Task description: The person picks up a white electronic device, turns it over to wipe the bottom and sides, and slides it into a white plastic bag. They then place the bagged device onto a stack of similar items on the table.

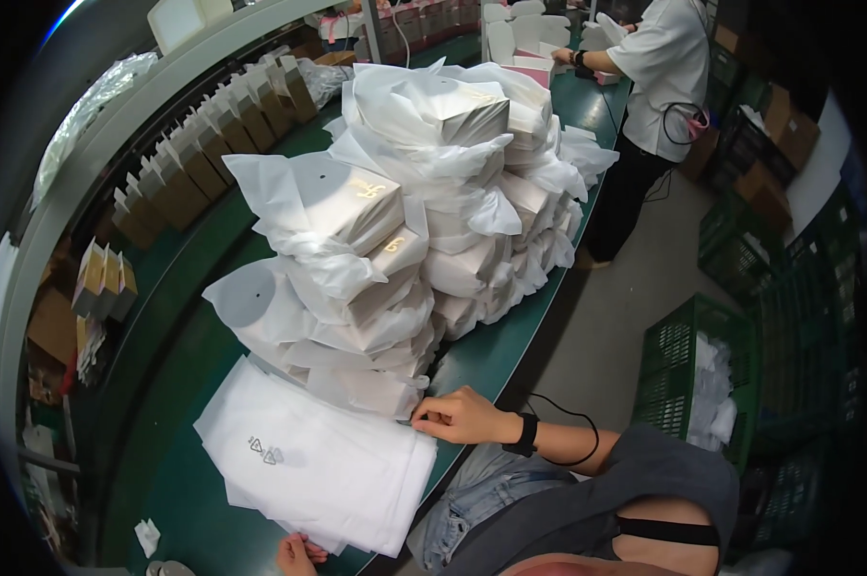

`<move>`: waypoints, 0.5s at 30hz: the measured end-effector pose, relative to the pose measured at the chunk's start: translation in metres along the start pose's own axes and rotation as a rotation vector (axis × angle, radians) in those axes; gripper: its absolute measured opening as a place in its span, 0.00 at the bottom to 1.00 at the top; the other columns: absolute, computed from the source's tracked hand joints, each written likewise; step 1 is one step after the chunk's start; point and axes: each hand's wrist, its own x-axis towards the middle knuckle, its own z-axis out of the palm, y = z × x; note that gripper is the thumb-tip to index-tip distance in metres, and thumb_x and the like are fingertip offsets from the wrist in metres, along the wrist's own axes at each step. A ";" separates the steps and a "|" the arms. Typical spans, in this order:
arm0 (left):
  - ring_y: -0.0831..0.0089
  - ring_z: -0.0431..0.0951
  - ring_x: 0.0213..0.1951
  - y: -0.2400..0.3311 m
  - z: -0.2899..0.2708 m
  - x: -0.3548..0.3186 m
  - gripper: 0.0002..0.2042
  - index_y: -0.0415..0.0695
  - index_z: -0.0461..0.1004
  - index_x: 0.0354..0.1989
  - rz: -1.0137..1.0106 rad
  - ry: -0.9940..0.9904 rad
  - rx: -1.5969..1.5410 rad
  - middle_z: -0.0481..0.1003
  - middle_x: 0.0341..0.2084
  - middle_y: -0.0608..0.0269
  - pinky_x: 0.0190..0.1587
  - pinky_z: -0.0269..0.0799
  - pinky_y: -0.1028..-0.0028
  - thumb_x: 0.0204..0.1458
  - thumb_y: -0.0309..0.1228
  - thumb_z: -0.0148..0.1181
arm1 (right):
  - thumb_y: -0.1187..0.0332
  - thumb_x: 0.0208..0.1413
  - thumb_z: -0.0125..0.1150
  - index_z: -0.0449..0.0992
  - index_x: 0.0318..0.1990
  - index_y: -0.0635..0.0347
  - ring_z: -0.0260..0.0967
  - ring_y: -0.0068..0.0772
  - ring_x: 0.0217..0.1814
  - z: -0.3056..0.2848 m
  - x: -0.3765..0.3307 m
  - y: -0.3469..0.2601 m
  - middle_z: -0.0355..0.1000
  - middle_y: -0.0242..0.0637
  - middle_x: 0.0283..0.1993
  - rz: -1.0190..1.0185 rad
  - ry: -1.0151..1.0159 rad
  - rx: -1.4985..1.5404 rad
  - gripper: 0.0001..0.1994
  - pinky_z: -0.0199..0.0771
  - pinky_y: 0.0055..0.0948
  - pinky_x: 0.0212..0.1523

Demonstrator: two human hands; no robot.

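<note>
A flat stack of white plastic bags (308, 461) with small printed marks lies on the green table, its edges uneven. My right hand (467, 416), wearing a black wristband, has its fingers curled in at the stack's upper right corner. At the lower edge of the stack, my left hand (299, 555) is partly cut off by the picture's rim, its bent fingers against the bags' edge. Just beyond my right hand rises a tall heap of boxes wrapped in cloudy white bags (356, 288). The fingertips of both hands are partly hidden.
Brown boxes with white flaps (203, 158) stand in a row on the table's far side. A co-worker (668, 86) in a white shirt handles white boxes at the table's far end. To the right, a green crate (665, 360) on the floor holds white plastic. A crumpled scrap (147, 538) lies lower left.
</note>
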 end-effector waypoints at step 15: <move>0.74 0.72 0.19 -0.006 -0.001 0.005 0.12 0.35 0.73 0.36 0.001 -0.012 -0.010 0.72 0.18 0.59 0.21 0.70 0.77 0.60 0.32 0.47 | 0.65 0.51 0.61 0.76 0.31 0.55 0.64 0.31 0.14 -0.001 -0.001 0.002 0.66 0.32 0.14 -0.025 0.015 0.001 0.06 0.62 0.27 0.18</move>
